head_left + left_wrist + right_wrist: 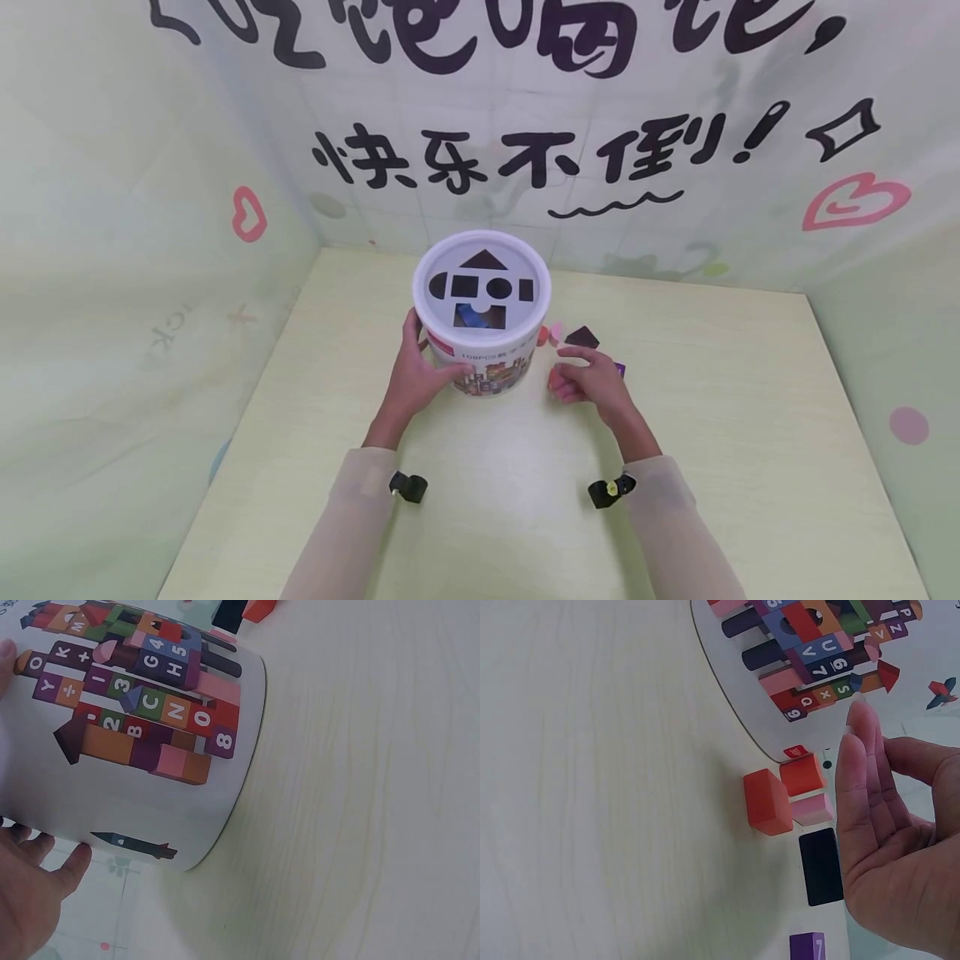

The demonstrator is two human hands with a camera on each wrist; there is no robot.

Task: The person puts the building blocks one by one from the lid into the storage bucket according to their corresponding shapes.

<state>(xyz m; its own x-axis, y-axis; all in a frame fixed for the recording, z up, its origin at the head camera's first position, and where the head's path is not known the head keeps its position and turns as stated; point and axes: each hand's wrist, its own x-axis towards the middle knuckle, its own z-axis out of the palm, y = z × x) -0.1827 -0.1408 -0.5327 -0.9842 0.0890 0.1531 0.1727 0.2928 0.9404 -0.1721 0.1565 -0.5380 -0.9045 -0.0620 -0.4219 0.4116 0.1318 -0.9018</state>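
A white bucket [495,377] with toy-block pictures on its side stands upright on the table, its lid [442,315] pierced by several shaped holes. My left hand [418,377] grips the bucket's left side, thumb across the front and fingers round the side. Through the lid's lower hole a blue piece [471,316] shows. To the right of the bucket, my right hand [597,383] hovers by the loose blocks, fingers nearly straight, thumb apart, palm bare. Nearest it lie a red block [767,802], an orange-red block [802,776] and a pink block [812,810].
A black block [821,867] and a purple block [807,946] marked 7 lie farther right. The pale wooden table [495,500] is enclosed by printed cloth walls [637,242] at the back and both sides. Black wrist cameras [408,487] sit on both sleeves.
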